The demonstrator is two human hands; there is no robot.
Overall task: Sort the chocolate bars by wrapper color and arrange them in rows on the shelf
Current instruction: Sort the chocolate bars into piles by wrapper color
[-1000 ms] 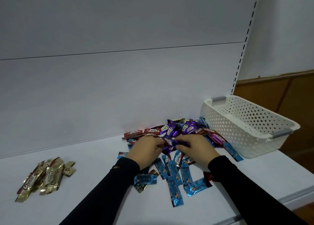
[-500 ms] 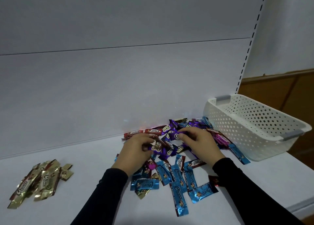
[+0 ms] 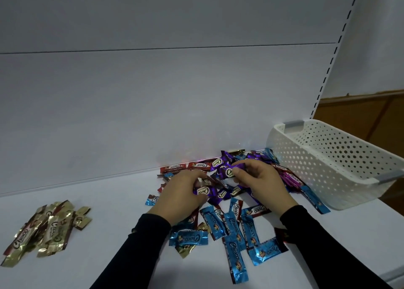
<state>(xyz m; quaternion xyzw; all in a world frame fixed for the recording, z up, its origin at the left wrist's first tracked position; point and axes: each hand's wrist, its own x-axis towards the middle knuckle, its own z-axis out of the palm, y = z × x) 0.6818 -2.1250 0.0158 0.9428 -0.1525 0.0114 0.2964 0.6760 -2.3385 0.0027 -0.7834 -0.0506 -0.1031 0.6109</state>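
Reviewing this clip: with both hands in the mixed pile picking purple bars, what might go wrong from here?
1. The left hand and right hand each grip purple bars amid overlapping wrappers; a red bar or blue bar could get dragged along.
2. The blue bars lie near the shelf front edge; a sleeve might sweep one off.

Both arms reach in from the bottom of the frame in black sleeves, converging toward the centre. The left hand (image 3: 181, 196) lies palm down just left of centre, its fingers curled round a purple bar (image 3: 204, 191). The right hand (image 3: 262, 182), just right of centre and slightly higher, pinches another purple bar (image 3: 227, 171) between thumb and fingertips.
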